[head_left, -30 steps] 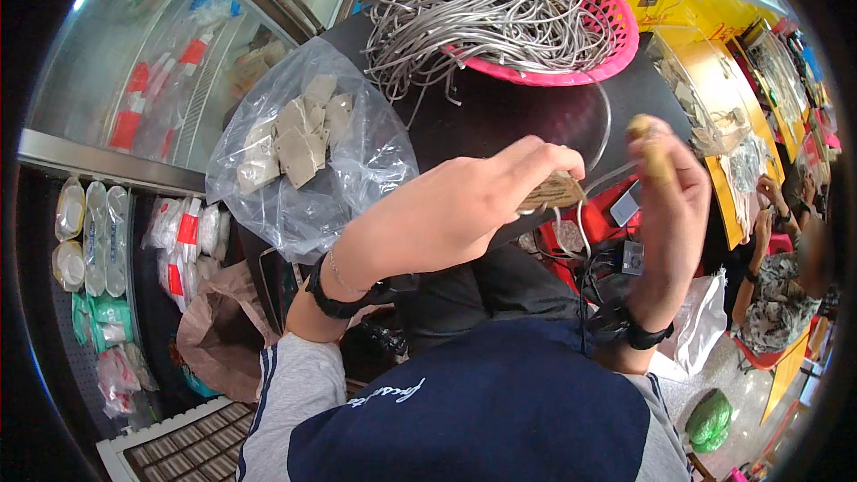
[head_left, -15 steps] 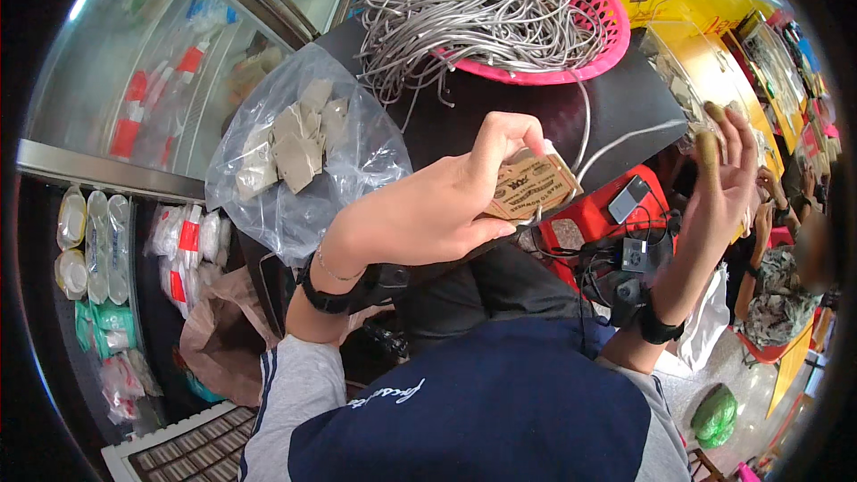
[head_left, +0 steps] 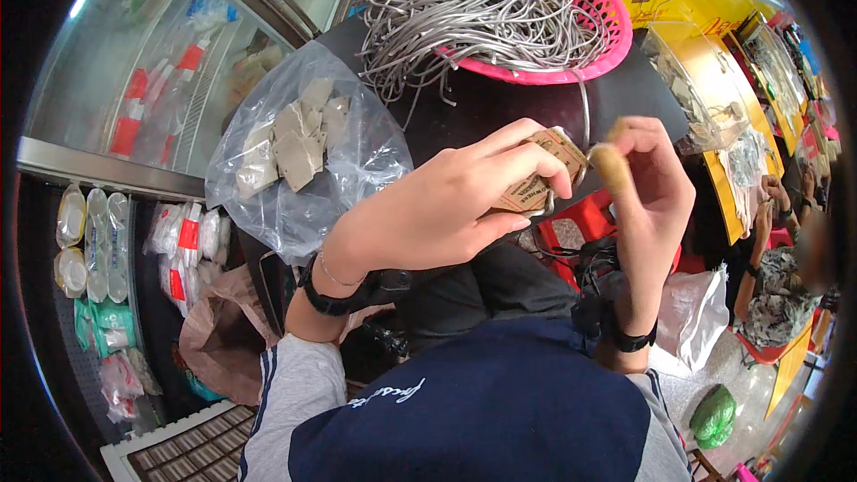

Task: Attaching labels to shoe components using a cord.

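My left hand (head_left: pixel 437 205) grips a small stack of brown printed cardboard tags (head_left: pixel 537 180) between thumb and fingers. A grey cord (head_left: pixel 586 112) runs down from the table to the tags' right corner, and a bit of cord also shows at their lower edge. At that corner my right hand (head_left: pixel 659 196) is closed, its thumb and forefinger wearing tan finger covers and pinching the cord; the exact grip is partly hidden. A pink basket (head_left: pixel 618 40) heaped with grey cords (head_left: pixel 482 13) stands beyond my hands on the black table (head_left: pixel 527 107).
On the left, a clear plastic bag (head_left: pixel 379 138) holds grey-beige card pieces (head_left: pixel 299 147). A glass-fronted cabinet (head_left: pixel 107 161) and hanging packages flank it. A red stool (head_left: pixel 571 223) stands below my hands. At far right sits another person (head_left: pixel 777 295) near a yellow table (head_left: pixel 723 192).
My right hand has come in from the right to the tags' corner and closed there. The loose cord that stretched to the right is drawn in. My left fingers now lie farther over the tags.
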{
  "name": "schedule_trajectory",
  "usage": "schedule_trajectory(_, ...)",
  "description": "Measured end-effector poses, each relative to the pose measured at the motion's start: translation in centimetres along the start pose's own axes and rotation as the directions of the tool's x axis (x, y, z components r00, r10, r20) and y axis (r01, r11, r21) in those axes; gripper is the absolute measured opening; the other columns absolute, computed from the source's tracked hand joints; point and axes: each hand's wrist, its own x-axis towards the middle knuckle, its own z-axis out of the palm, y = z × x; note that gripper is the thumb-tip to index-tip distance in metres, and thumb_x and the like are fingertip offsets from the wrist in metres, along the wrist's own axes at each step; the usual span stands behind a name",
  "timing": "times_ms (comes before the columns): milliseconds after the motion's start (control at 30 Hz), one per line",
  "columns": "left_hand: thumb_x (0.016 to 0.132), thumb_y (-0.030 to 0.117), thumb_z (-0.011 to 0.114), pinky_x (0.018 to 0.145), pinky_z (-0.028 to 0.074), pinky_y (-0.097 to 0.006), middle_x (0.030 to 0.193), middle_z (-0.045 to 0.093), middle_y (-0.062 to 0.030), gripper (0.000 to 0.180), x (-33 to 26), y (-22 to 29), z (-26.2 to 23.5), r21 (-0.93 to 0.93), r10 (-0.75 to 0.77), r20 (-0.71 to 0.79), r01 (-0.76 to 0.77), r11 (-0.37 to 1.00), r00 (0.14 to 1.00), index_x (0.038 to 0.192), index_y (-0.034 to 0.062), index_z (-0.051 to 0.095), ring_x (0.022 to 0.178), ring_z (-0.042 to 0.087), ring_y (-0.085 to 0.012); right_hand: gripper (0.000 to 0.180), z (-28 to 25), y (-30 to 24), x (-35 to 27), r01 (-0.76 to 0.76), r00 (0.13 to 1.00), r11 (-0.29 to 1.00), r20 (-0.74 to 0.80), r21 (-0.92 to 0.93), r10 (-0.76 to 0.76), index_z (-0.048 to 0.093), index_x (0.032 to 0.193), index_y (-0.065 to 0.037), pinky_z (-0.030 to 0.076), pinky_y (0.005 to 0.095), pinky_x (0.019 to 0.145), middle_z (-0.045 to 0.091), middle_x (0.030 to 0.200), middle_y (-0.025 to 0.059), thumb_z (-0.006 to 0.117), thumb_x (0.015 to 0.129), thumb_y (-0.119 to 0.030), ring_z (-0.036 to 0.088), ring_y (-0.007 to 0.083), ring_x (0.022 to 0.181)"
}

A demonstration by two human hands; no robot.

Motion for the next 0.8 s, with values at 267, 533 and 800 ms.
schedule_trajectory(267, 0.068, -0.007, 0.067, 0.086, 0.043, -0.034, 0.109, 0.051, -0.0118, 0.037, -0.2, 0.2, -0.2, -0.016, 0.026, 0.024, -0.025, 1.000, 0.999, 0.102, 0.0056, 0.057, 0.102, 0.054, -0.0291, 0.019, -0.9, -0.3, 0.5, -0.346, 0.913, 0.916, 0.298, 0.203, 0.279, 0.066, 0.094, 0.005, 0.036, 0.0194, 0.064, 0.061, 0.092, 0.0020, 0.062, 0.088, -0.013, 0.049, 0.0056, 0.075)
schedule_trajectory(533, 0.067, -0.009, 0.067, 0.085, 0.045, -0.034, 0.107, 0.052, -0.0109, 0.038, -0.1, 0.3, 0.0, 0.007, 0.003, -0.039, -0.003, 1.000, 0.999, 0.101, 0.0063, 0.058, 0.100, 0.055, -0.0290, 0.014, 0.3, 0.8, 0.5, -0.282, 0.957, 0.889, 0.171, 0.362, 0.234, 0.067, 0.091, 0.004, 0.039, 0.0198, 0.064, 0.062, 0.090, 0.0042, 0.063, 0.086, -0.009, 0.051, 0.0069, 0.070)
schedule_trajectory(800, 0.066, -0.009, 0.067, 0.087, 0.044, -0.032, 0.109, 0.054, -0.0100, 0.038, 0.2, -0.5, -0.3, -0.045, 0.029, -0.029, -0.030, 0.999, 0.999, 0.100, 0.0057, 0.059, 0.102, 0.056, -0.0261, 0.006, -0.5, 1.9, 0.4, 0.063, 0.998, 0.997, 0.011, 0.044, -0.064, 0.067, 0.087, 0.005, 0.040, 0.0195, 0.065, 0.060, 0.085, 0.0054, 0.064, 0.084, 0.000, 0.053, 0.0084, 0.073)
